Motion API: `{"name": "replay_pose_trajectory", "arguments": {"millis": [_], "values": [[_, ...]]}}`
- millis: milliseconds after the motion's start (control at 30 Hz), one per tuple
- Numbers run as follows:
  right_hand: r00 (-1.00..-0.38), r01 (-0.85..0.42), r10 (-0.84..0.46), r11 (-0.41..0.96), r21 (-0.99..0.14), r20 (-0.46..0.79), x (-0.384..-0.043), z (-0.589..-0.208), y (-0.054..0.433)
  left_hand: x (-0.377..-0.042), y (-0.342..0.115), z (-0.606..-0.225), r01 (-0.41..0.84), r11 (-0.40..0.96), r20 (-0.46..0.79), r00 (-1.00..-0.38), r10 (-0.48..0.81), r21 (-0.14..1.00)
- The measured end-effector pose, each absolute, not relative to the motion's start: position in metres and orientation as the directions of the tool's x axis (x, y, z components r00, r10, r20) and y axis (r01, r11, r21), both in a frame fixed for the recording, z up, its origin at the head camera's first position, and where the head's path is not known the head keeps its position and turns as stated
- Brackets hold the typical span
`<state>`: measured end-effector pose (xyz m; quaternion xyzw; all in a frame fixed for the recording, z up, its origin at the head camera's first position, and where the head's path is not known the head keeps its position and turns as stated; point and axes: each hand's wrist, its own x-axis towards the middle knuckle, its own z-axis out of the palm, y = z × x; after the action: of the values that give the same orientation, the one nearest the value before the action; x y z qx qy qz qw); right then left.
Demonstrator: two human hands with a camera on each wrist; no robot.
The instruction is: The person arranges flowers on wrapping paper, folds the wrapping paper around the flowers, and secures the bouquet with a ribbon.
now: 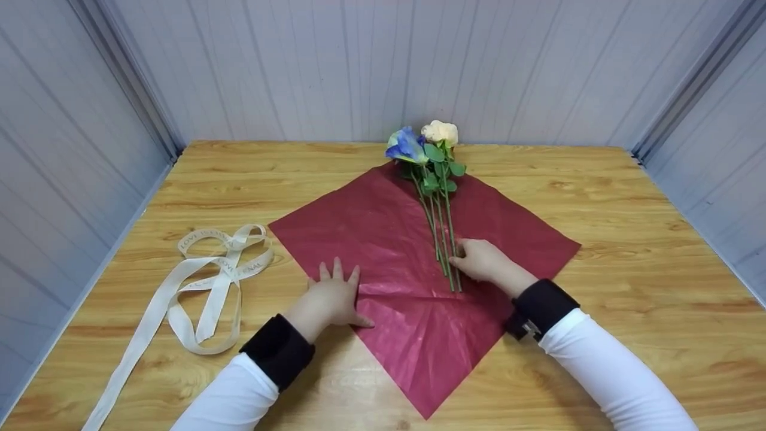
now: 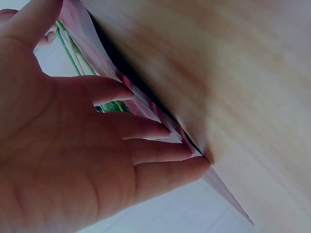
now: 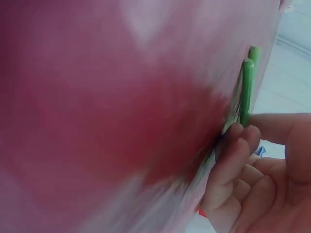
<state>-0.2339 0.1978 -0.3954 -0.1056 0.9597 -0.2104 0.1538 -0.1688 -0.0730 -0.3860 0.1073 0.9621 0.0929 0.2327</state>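
A dark red sheet of wrapping paper (image 1: 383, 239) lies on the table with one corner toward me. On its upper part rest several flower stems (image 1: 440, 221), topped by a blue flower (image 1: 407, 145) and a cream rose (image 1: 441, 133) with green leaves. My right hand (image 1: 482, 260) pinches a stem near the cut ends, thumb and fingertips meeting at the green stem (image 3: 247, 90) in the right wrist view. Spread flat, my left hand (image 1: 332, 299) rests on the paper's lower left edge; its straight fingers touch that edge in the left wrist view.
A loosely looped cream ribbon (image 1: 224, 269) with printed lettering lies to the left, its tail running toward the front edge. The wooden table (image 1: 634, 287) is enclosed by pale panel walls (image 1: 335, 66) at the back and both sides.
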Motion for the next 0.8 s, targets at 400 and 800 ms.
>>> {"name": "replay_pose_trajectory", "arguments": {"millis": [400,800], "values": [[-0.865,-0.403,-0.492,0.794,-0.455,-0.093,-0.204,-0.396,0.249,-0.169,-0.072,-0.386,0.194,0.958,-0.423,-0.865,0.269,0.211],[-0.666,-0.707,-0.744,0.655,-0.267,-0.059,-0.15,-0.392,0.281,-0.17,-0.081,-0.385,0.215,0.943,-0.398,-0.866,0.304,0.254]]}}
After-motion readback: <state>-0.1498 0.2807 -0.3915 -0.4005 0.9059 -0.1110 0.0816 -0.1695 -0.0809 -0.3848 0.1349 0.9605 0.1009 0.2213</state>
